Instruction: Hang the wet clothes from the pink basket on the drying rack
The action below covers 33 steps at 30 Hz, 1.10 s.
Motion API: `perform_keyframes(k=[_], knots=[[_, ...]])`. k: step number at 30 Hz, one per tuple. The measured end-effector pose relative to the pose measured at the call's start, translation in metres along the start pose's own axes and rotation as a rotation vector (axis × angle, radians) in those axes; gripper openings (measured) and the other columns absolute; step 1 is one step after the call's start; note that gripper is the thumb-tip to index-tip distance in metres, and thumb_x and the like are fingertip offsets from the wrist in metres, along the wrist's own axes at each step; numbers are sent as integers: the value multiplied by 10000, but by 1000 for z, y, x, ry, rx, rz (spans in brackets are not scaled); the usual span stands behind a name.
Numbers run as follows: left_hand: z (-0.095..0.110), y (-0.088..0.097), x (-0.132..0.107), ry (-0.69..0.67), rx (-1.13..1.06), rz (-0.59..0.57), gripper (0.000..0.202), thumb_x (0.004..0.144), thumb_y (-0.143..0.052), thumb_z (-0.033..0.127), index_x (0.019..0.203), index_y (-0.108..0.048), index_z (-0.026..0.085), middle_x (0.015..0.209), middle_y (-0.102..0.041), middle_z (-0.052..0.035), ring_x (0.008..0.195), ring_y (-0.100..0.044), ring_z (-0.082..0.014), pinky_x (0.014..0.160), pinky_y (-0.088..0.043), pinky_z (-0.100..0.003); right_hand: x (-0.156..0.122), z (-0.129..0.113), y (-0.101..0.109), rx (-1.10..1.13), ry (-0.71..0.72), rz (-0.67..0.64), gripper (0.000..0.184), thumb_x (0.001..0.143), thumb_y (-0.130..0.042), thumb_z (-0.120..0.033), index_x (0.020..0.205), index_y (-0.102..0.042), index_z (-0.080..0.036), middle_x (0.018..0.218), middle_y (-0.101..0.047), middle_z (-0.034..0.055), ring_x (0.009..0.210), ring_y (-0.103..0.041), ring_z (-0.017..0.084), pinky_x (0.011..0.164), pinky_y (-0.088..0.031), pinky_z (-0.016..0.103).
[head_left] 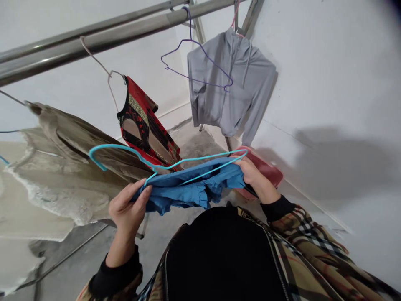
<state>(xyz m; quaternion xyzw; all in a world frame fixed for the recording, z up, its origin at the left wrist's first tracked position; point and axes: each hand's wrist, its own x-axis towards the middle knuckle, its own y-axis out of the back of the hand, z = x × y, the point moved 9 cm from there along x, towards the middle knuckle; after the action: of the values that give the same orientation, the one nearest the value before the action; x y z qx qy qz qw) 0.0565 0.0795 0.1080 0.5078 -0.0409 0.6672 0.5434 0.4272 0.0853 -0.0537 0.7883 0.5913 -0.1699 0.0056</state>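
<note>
A blue garment point(188, 190) with a ruffled edge is stretched out between my two hands in front of my body. A light-blue hanger point(197, 158) lies along its upper edge, its hook pointing to the left. My left hand point(130, 205) pinches the garment's left end, thumb on top, beside the hanger's left part. At the other end, my right hand point(250, 173) grips the garment near the hanger's right tip; its fingers are partly hidden behind the cloth.
Above runs a metal rack rail point(125, 33). From it hang an empty purple hanger point(200, 75), a grey hooded jacket point(232, 83), a red patterned top point(147, 125) and brown and cream clothes point(72, 167). A pink basin point(272, 169) stands on the floor beside the white wall point(338, 83).
</note>
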Motion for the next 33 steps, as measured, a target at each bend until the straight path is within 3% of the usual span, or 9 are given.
perform_keyframes(k=[9, 16, 19, 23, 24, 25, 29, 31, 33], knots=[[-2, 8, 1, -118, 60, 56, 148, 792, -716, 207, 939, -724, 213, 706, -682, 7, 545, -589, -84, 520, -454, -196, -4, -9, -15, 56, -85, -50, 137, 533, -693, -239, 664, -665, -206, 578, -672, 0, 500, -580, 160, 513, -476, 283], [-18, -4, -12, -229, 193, -45, 200, 791, -724, 199, 983, -755, 247, 715, -686, 3, 580, -615, -90, 563, -467, -183, -2, -22, -14, 12, -40, 25, 191, 553, -719, -288, 715, -701, -189, 592, -679, 8, 517, -590, 163, 514, -481, 276], [-25, -19, -14, -143, 271, -128, 194, 804, -714, 249, 991, -762, 268, 711, -674, 6, 592, -605, -86, 546, -428, -169, -11, -40, -18, -105, 61, -9, 228, 627, -695, -347, 779, -721, -179, 617, -680, 8, 539, -598, 155, 521, -478, 259], [-34, -20, -9, 49, 107, -37, 172, 820, -687, 286, 963, -752, 216, 675, -639, 11, 564, -562, -90, 560, -430, -190, -38, -56, -42, -611, 226, -444, 366, 696, -719, -386, 1007, -736, -195, 829, -712, 19, 715, -644, 170, 638, -521, 265], [-35, -19, -8, 78, 56, -13, 173, 817, -688, 285, 958, -746, 202, 664, -631, 14, 557, -550, -90, 564, -434, -197, -42, -59, -41, -718, 272, -482, 401, 714, -719, -399, 1063, -723, -203, 878, -710, 26, 749, -645, 173, 666, -529, 273], [-36, -19, -8, 92, 21, 1, 173, 811, -693, 280, 953, -741, 193, 654, -622, 20, 551, -538, -88, 562, -433, -199, -43, -64, -36, -786, 321, -455, 417, 747, -699, -413, 1112, -705, -211, 916, -705, 34, 775, -645, 174, 695, -536, 285], [-36, -22, -6, 88, -40, -3, 159, 795, -710, 254, 936, -737, 185, 668, -629, 22, 569, -535, -79, 567, -429, -192, -39, -100, -19, -872, 600, -109, 432, 873, -586, -423, 1264, -602, -241, 1144, -656, 77, 1013, -627, 218, 922, -507, 389], [-35, -24, -5, 82, -74, -9, 152, 791, -711, 253, 924, -740, 185, 688, -646, 14, 588, -551, -83, 577, -437, -195, -42, -109, -30, -960, 740, -86, 479, 861, -615, -433, 1297, -572, -239, 1236, -620, 94, 1131, -576, 257, 1006, -448, 447], [-33, -26, -1, 82, -109, -6, 144, 789, -712, 259, 908, -744, 186, 700, -661, 8, 600, -567, -88, 580, -445, -197, -46, -108, -47, -1042, 803, -181, 404, 889, -579, -436, 1232, -607, -225, 1193, -649, 98, 1108, -584, 262, 992, -444, 451]])
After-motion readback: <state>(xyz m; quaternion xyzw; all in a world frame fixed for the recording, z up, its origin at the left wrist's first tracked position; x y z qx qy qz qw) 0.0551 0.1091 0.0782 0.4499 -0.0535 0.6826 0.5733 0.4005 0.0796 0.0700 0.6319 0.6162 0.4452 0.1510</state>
